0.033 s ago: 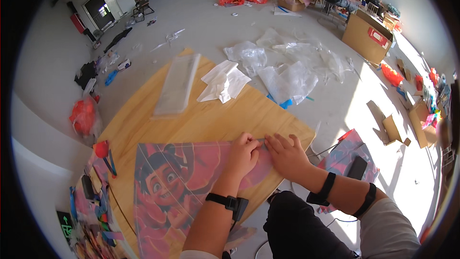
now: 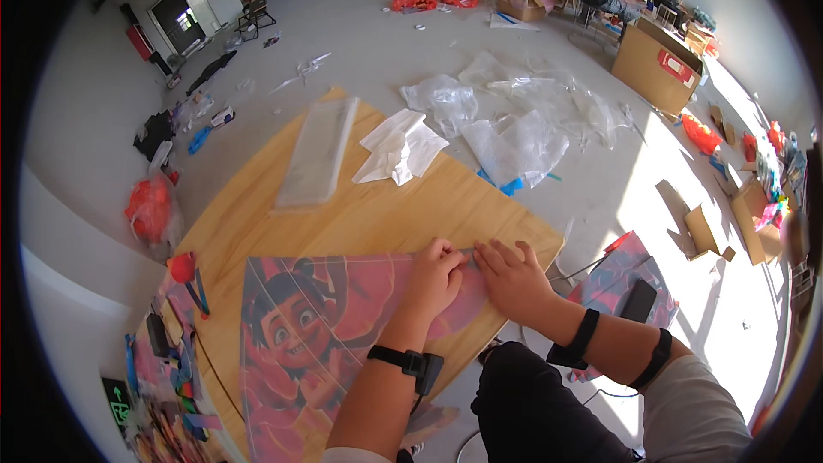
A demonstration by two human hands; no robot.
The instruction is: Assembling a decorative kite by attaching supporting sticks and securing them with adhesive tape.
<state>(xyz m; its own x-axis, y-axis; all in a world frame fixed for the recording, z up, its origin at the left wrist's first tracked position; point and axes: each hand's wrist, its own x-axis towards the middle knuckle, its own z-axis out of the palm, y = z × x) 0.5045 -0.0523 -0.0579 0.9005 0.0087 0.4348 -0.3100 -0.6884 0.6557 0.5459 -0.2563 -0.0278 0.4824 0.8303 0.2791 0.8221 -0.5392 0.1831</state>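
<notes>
A thin printed sheet (image 2: 364,296) with a pink and red cartoon figure and seam-like lines lies on the wooden table (image 2: 411,223). Its straight far edge runs under both my hands. At that edge my left hand (image 2: 437,279) is closed, thumb and fingertips pinched together on the sheet. My right hand (image 2: 517,279) rests beside it, fingers stretched out and spread, fingertips touching the edge near the sheet's right end. The bit of edge between my hands is partly hidden by my fingers.
A clear plastic sleeve (image 2: 317,154) and crumpled white paper (image 2: 401,147) lie toward the table's far corner. Plastic wrapping (image 2: 519,141) covers the floor beyond. A printed piece with a black object (image 2: 639,298) sits at right. Cartons (image 2: 656,69) and seated people are farther off.
</notes>
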